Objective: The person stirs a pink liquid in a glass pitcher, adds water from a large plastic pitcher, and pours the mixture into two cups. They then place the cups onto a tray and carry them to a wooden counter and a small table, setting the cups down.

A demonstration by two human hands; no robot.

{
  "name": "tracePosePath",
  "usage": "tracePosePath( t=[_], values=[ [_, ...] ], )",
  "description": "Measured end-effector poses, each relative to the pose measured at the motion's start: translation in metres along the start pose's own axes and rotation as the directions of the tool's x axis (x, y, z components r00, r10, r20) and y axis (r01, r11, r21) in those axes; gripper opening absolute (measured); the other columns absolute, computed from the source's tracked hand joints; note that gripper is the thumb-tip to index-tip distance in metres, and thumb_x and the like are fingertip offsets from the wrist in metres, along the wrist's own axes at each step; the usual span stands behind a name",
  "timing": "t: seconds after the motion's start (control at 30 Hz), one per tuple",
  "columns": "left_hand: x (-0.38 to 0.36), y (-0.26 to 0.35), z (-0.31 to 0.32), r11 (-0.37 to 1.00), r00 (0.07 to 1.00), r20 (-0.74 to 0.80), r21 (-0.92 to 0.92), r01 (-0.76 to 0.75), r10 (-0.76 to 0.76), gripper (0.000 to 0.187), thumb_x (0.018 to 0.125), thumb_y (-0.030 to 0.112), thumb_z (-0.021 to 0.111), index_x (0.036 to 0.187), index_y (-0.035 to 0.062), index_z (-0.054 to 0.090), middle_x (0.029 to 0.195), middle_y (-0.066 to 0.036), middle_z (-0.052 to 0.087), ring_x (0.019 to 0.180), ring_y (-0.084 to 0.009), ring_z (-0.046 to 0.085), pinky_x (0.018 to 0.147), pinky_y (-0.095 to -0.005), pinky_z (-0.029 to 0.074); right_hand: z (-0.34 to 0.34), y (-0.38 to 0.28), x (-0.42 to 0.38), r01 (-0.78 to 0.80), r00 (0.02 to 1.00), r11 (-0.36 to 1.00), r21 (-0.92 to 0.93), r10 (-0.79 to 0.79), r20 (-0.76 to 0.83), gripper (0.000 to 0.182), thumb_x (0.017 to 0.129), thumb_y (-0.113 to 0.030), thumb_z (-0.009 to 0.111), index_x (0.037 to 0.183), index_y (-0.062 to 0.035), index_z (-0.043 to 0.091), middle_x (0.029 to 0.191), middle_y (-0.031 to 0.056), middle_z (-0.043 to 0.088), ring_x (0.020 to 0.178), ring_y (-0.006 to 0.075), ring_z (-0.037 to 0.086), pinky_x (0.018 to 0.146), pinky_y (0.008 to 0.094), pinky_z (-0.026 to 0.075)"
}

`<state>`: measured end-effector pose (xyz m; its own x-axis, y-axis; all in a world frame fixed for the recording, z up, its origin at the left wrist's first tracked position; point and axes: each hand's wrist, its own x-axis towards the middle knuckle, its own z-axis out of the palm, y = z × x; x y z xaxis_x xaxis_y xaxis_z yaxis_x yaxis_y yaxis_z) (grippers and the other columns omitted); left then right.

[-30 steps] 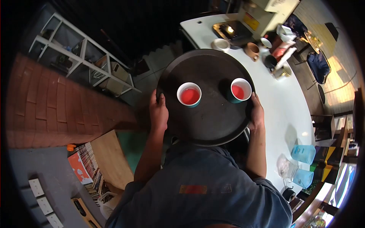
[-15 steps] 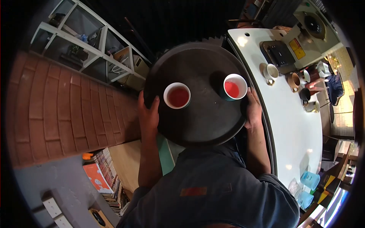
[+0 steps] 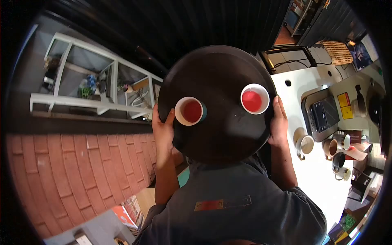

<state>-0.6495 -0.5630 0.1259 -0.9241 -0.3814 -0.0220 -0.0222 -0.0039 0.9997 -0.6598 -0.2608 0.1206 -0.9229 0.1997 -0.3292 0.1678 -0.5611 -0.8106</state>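
A round dark tray [image 3: 220,139] is held level in front of the body. My left hand [image 3: 163,130] grips its left rim, thumb over the edge, close to a cup of red drink [image 3: 190,111]. On the opposite rim, my right hand [image 3: 278,124] is closed round the edge, just beside a second white-rimmed cup of red drink [image 3: 255,99]. Both cups stand upright on the tray, apart from each other. The fingers beneath the tray are hidden.
A white counter [image 3: 304,175] on the right bears a black scale [image 3: 324,114], a white cup [image 3: 305,144] and several other cups. At left are a white-framed shelf [image 3: 85,100] and a brick wall [image 3: 77,175]. A woven basket [image 3: 335,53] is at upper right.
The view has shifted and turned: the shelf and brick wall appear lower, and the counter's cups lower too. Both hands still hold the tray, and the cups remain on it.
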Motion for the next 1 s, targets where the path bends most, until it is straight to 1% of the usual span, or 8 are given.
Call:
tracePosePath(
  t=[0.17,0.23,0.37,0.5,0.57,0.77,0.87,1.0],
  values=[
    [0.077,0.01,0.048,0.999,0.994,0.105,-0.025,-0.039,0.041,0.04,0.09,0.004,0.059,0.128,-0.0023,0.048,0.118,-0.011,0.06,0.106,-0.0184,0.056,0.094,-0.0283,0.041,0.01,-0.019,0.061,0.055,0.994,0.998,0.012,-0.053,-0.093,0.06,0.101,-0.036,0.044,0.143,0.0042,0.031,0.141,0.0164,0.043,0.128,0.0226,0.043,0.106,0.0323,0.035],
    [0.117,-0.002,0.062,0.966,0.971,0.182,0.174,-0.189,0.157,0.041,0.09,0.006,0.06,0.128,-0.0024,0.048,0.119,-0.011,0.059,0.107,-0.0187,0.055,0.094,-0.0288,0.041,0.019,-0.025,0.08,0.093,0.981,0.996,0.019,-0.088,-0.174,0.06,0.101,-0.036,0.044,0.143,0.0047,0.031,0.141,0.0167,0.043,0.128,0.0227,0.044,0.106,0.0325,0.035],
    [0.187,0.002,0.113,0.999,0.973,0.231,0.038,0.0,-0.008,0.044,0.089,0.008,0.062,0.129,-0.0016,0.048,0.119,-0.011,0.059,0.109,-0.0198,0.055,0.096,-0.0305,0.04,0.037,-0.032,0.121,0.128,0.923,0.992,-0.004,-0.121,-0.365,0.055,0.101,-0.035,0.045,0.143,-0.0011,0.035,0.141,0.0129,0.045,0.127,0.0209,0.045,0.104,0.0321,0.037],
    [0.278,-0.01,0.158,0.985,0.91,0.413,0.141,-0.102,0.035,0.05,0.089,0.012,0.063,0.133,-0.0023,0.044,0.123,-0.013,0.058,0.11,-0.0211,0.055,0.096,-0.0318,0.042,0.047,-0.022,0.172,0.204,0.813,0.978,-0.035,-0.19,-0.551,0.052,0.101,-0.035,0.044,0.143,-0.005,0.038,0.138,0.0113,0.048,0.124,0.0207,0.048,0.103,0.0327,0.04],
    [0.321,-0.016,0.184,0.986,0.884,0.468,0.151,-0.071,-0.008,0.053,0.088,0.014,0.065,0.134,-0.0025,0.043,0.122,-0.014,0.059,0.111,-0.0217,0.056,0.096,-0.0327,0.043,0.047,-0.013,0.191,0.289,0.82,0.951,0.113,-0.185,-0.542,0.044,0.101,-0.034,0.045,0.137,-0.0079,0.047,0.129,0.0057,0.056,0.115,0.0172,0.055,0.098,0.0302,0.043],
    [0.415,0.001,0.261,0.999,0.619,0.785,0.047,-0.023,-0.023,0.047,0.09,0.012,0.064,0.131,-0.0029,0.047,0.117,-0.011,0.061,0.105,-0.0163,0.057,0.092,-0.0288,0.044,0.093,-0.015,0.221,0.377,0.62,0.924,0.064,-0.2,-0.759,0.046,0.102,-0.033,0.043,0.139,-0.0072,0.044,0.129,0.0043,0.056,0.116,0.0152,0.054,0.099,0.03,0.042],
    [0.436,0.006,0.3,0.997,0.539,0.84,0.078,-0.014,-0.058,0.045,0.09,0.011,0.064,0.13,-0.0027,0.047,0.116,-0.01,0.061,0.105,-0.0154,0.057,0.092,-0.0279,0.043,0.111,-0.026,0.233,0.374,0.457,0.923,0.088,-0.101,-0.884,0.047,0.102,-0.032,0.043,0.141,-0.006,0.041,0.13,0.0043,0.054,0.118,0.0152,0.053,0.1,0.0302,0.041],
    [0.455,-0.005,0.364,0.994,0.434,0.901,0.057,-0.097,-0.01,0.045,0.09,0.011,0.064,0.13,-0.0012,0.048,0.116,-0.01,0.061,0.105,-0.0151,0.056,0.092,-0.0277,0.043,0.104,-0.029,0.247,0.499,0.351,0.862,0.093,-0.103,-0.931,0.052,0.1,-0.034,0.046,0.143,-0.006,0.038,0.135,0.0045,0.05,0.123,0.016,0.049,0.104,0.0311,0.038]
  ],
)
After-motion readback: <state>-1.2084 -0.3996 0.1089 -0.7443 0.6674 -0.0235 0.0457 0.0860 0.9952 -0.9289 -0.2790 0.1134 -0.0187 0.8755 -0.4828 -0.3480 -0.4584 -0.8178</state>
